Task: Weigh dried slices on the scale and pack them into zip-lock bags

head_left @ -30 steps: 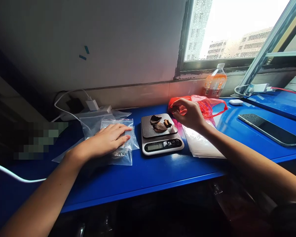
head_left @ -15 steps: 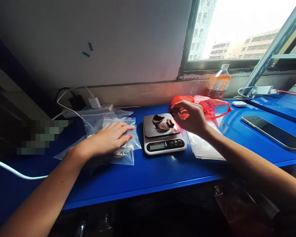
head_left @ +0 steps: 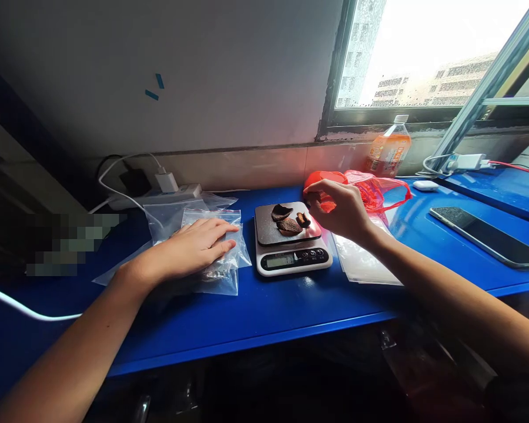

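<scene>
Three brown pieces (head_left: 290, 227), dark, curled, rough-skinned, on the scale (head_left: 267, 237). Left hand (head_left: 200, 245) left of scale: fingers extended, flat on clear bags (head_left: 224, 283), no grip. Right hand (head_left: 344, 210) just right of scale: fingers curled into a near-closed pinch, can't tell if holding anything. Glossy blue desk (head_left: 247, 317) under scale; grey wall (head_left: 238, 76) behind it, wet window (head_left: 414, 53) behind-right.

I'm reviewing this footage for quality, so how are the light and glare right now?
Head view: the window is largely blown out white; head view: the clear bags catch bright glints; head view: the area below the desk is near black; head view: the scale's readout is too faint to read.
</scene>
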### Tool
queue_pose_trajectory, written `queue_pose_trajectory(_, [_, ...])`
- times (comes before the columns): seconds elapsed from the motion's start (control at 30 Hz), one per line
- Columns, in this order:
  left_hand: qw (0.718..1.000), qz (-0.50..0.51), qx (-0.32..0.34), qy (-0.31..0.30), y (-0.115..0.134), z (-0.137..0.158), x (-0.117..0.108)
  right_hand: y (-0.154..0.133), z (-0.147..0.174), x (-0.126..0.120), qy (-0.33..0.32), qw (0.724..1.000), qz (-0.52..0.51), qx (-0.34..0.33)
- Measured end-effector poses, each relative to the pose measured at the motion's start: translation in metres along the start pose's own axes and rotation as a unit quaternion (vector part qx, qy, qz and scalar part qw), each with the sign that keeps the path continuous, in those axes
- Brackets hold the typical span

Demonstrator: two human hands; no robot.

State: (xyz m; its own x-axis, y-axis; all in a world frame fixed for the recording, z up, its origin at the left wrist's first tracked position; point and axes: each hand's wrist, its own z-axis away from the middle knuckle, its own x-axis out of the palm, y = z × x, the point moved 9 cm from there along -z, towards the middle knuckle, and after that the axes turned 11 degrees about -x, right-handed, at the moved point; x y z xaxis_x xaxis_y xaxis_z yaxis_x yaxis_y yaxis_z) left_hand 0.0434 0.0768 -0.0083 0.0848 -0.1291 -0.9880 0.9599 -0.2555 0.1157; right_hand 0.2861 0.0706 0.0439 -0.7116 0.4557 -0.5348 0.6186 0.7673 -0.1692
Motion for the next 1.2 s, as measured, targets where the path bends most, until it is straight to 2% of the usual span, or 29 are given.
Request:
queue_pose_trajectory(0.4, [1.0,-0.02,-0.005,-0.009,0.003,0.001,-0.001,0.004,0.005,0.008,-0.009,1.0,0.007,-0.001])
queue_pose_trajectory(0.5, [1.0,-0.024,-0.004,-0.012,0.004,0.001,-0.001,0.001,0.005,0.014,-0.027,0.999,0.004,-0.03])
queue_pose_trajectory(0.6, [1.0,-0.025,-0.005,-0.014,0.004,0.001,0.0,-0.006,0.004,0.022,-0.072,0.995,0.0,-0.075])
queue_pose_trajectory(0.7, [1.0,-0.02,-0.002,-0.011,0.004,0.001,0.0,-0.008,0.003,0.022,-0.098,0.991,0.007,-0.089])
queue_pose_trajectory(0.77, [1.0,-0.017,0.002,-0.011,0.003,0.0,0.0,-0.007,0.0,0.011,-0.06,0.995,0.013,-0.084])
queue_pose_trajectory(0.93, [1.0,-0.015,0.009,-0.01,0.003,0.0,0.0,-0.008,-0.003,-0.03,0.118,0.989,0.047,-0.08])
queue_pose_trajectory(1.2, [1.0,-0.022,0.01,-0.011,0.001,-0.002,0.001,-0.027,0.005,-0.053,0.215,0.968,0.081,-0.103])
